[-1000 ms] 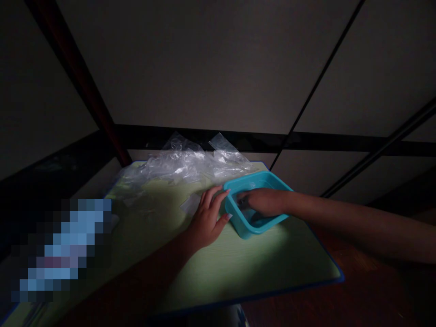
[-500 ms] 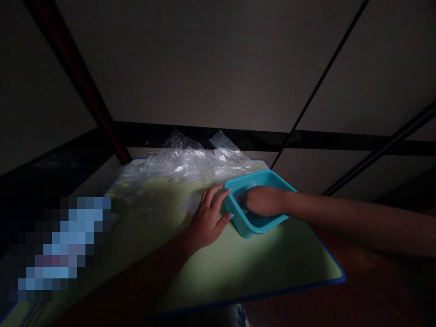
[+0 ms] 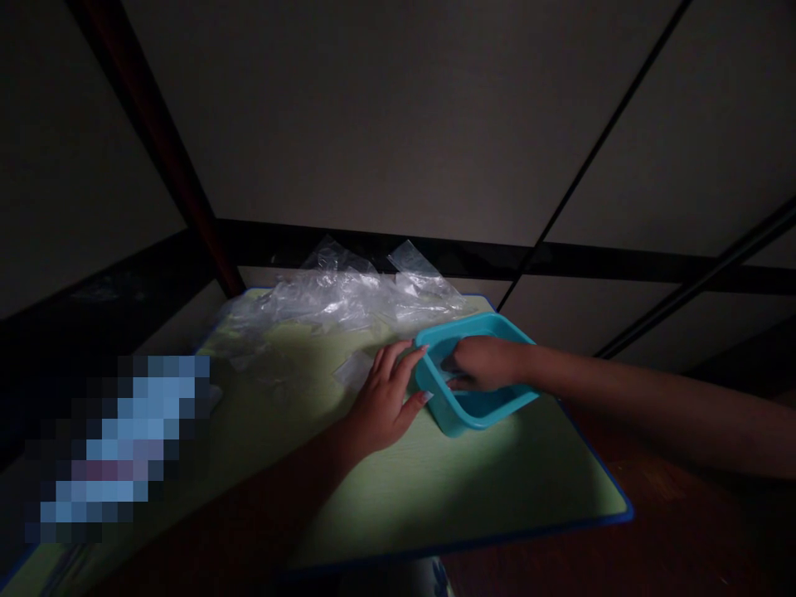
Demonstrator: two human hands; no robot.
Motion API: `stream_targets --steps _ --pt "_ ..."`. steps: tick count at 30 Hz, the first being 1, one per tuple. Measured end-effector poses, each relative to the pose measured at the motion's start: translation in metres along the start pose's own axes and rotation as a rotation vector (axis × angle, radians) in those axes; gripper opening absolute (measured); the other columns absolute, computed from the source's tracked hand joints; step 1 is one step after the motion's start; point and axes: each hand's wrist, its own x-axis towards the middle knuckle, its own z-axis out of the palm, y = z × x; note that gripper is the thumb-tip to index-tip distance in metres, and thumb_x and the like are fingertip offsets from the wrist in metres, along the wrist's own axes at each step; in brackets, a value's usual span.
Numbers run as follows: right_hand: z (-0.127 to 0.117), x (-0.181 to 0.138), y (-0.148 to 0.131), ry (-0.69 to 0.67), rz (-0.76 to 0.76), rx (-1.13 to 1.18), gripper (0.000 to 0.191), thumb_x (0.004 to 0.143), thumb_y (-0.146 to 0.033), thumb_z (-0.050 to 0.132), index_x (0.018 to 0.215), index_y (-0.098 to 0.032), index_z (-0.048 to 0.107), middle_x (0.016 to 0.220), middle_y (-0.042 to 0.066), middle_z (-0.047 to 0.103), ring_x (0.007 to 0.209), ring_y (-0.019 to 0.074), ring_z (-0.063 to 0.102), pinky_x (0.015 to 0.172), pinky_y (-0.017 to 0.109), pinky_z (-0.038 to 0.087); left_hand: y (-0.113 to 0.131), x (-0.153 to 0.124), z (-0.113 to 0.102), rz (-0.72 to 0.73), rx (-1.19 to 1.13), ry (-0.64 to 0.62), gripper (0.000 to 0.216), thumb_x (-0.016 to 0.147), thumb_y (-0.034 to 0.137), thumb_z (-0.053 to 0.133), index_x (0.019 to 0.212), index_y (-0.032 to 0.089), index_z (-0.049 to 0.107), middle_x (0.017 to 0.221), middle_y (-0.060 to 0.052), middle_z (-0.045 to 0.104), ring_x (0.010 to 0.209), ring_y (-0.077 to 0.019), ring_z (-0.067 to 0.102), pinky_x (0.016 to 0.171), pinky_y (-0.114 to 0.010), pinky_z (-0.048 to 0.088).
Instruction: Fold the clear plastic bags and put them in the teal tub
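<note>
A square turquoise tub point(image 3: 463, 414) stands on a pale green table point(image 3: 448, 489) in dim light. My left hand point(image 3: 382, 402) rests beside it, fingers stretched out, fingertips against the tub's left wall. My right hand point(image 3: 482, 363) reaches down into the tub from the right, fingers curled inward; what they touch or hold inside is hidden. A small clear plastic bag point(image 3: 353, 369) lies flat just left of my left hand.
A heap of crumpled clear plastic bags point(image 3: 339, 294) covers the far edge of the table. A dark red post point(image 3: 180, 178) rises at the back left. The table's blue-rimmed front edge point(image 3: 535, 526) runs near the right; dark floor lies beyond.
My right hand has drawn its fingers in more tightly inside the tub. The left hand has stayed against the tub's wall.
</note>
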Motion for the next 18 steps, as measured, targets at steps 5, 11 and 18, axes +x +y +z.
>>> stream_targets --steps 5,11,18 --pt "-0.003 0.0 0.008 -0.071 -0.035 0.271 0.021 0.078 -0.031 0.064 0.088 -0.014 0.068 0.075 0.004 0.067 0.062 0.0137 0.057 0.055 0.022 0.036 0.001 0.0 -0.001 -0.013 -0.002 -0.017 0.049 0.091 0.037 0.042 0.136 0.019 0.032 0.135 -0.014 0.035 0.126 -0.0273 0.034 0.106 -0.044 0.029" --pt "-0.01 -0.005 0.001 0.037 0.023 0.033 0.016 0.081 -0.026 0.057 0.083 -0.015 0.067 0.075 0.007 0.068 0.062 0.0152 0.057 0.054 0.024 0.033 0.0 0.001 0.0 -0.012 -0.002 -0.011 0.05 0.091 0.037 0.042 0.137 0.019 0.032 0.134 -0.014 0.035 0.126 -0.0274 0.033 0.106 -0.045 0.029" --pt "-0.007 -0.008 -0.005 0.104 0.029 -0.273 0.021 0.083 -0.014 0.046 0.089 -0.013 0.067 0.076 0.012 0.069 0.066 0.0205 0.063 0.056 0.027 0.035 0.002 0.001 0.0 -0.029 0.0 -0.018 0.051 0.091 0.038 0.042 0.137 0.019 0.032 0.134 -0.014 0.035 0.125 -0.0278 0.034 0.106 -0.046 0.029"
